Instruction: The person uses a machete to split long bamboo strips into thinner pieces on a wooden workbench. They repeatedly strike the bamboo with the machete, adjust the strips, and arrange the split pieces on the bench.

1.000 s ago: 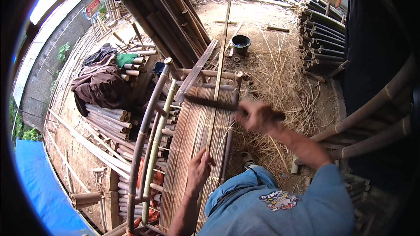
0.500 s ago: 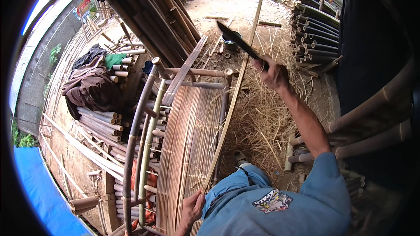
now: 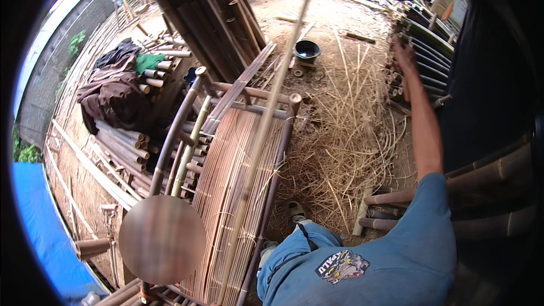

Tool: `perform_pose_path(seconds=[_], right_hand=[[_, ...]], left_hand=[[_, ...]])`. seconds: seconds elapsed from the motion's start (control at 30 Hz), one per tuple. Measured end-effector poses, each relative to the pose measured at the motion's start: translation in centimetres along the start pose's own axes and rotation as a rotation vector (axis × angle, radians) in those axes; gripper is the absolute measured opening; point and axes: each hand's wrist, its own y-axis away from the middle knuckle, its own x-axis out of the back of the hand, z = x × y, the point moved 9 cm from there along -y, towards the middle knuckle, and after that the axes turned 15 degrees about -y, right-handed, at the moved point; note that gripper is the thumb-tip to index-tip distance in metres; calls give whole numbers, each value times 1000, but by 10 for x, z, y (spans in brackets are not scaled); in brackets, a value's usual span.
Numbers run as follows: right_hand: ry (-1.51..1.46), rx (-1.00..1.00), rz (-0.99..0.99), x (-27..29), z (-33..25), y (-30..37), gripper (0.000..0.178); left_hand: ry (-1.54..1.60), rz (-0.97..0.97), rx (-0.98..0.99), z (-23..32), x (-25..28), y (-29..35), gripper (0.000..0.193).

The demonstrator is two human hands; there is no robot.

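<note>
A long, pale bamboo strip [image 3: 263,136] runs from the top of the view down to the lower edge, slanting over the slatted bamboo bench [image 3: 226,153]. My left hand is out of view, so whatever it holds does not show. At the far right, my right arm is stretched forward and up. My right hand [image 3: 402,59] is smeared and dark in front of the stacked bamboo poles [image 3: 428,62]. Its fingers cannot be made out, and no knife blade can be picked out there.
Straw-like shavings [image 3: 345,141] cover the ground right of the bench. Beyond it stands a dark bucket [image 3: 306,51]. Brown cloth [image 3: 116,93] lies over bamboo pieces on the left. Thick poles [image 3: 487,192] jut in from the right. A blurred round patch hides the bench's lower left.
My right hand has swung up and right, away from the strip; the knife it held no longer shows clearly. The strip has shifted left across the bench. My left hand has left the view.
</note>
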Motion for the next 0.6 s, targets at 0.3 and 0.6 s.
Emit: perform_pose_path(seconds=[0.3,0.6], right_hand=[[990,-440,-841,-150,149,283,70],[-416,-920,-1346,-266,-38,753,48]], left_hand=[[76,926,-120,86,169,-61,21],[474,541,-63,17,240,-151,18]])
